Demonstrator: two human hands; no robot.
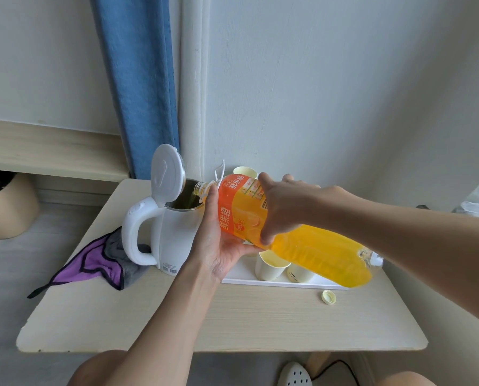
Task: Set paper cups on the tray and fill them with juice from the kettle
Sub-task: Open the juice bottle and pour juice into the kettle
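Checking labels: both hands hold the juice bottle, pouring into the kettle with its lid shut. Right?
No. The head view shows the lid of the kettle flipped open, not shut. The left hand and right hand do hold the juice bottle, pouring into the kettle.

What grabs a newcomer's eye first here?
The big orange bottle comes first, tipped nearly flat across the middle, with the left hand gripping beneath and the right hand on top. Its mouth sits over the white kettle, lid flipped up, left of centre. Under the bottle, cups stand on the white tray, and a yellow cap lies on the table just in front.
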